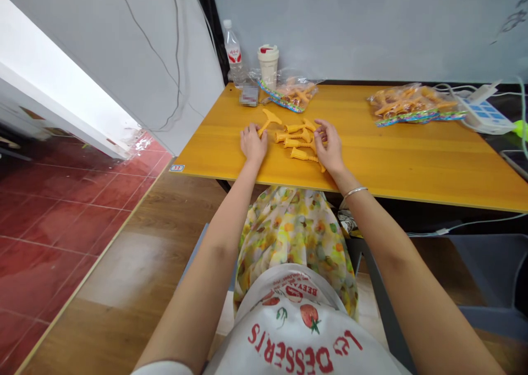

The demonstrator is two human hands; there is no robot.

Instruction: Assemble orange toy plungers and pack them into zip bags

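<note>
Several orange plastic pieces with ribbed handles (pixel 303 154) lie in a loose group on the yellow wooden table (pixel 396 160). At the group's left, my left hand (pixel 253 144) has its fingers closed on the handle end of one T-shaped orange piece (pixel 270 119), whose wide head points away from me. My right hand (pixel 329 145) is at the group's right side, its fingers curved over the ends of the pieces there. Whether it grips any of them is hidden by the fingers.
Behind the pieces are a clear bottle (pixel 234 56), a white cup (pixel 268 64), a small box (pixel 249 95) and a bag of orange pieces (pixel 295 95). Farther right lie more bagged pieces (pixel 416 104) and a white-and-blue power strip (pixel 489 114) with cables.
</note>
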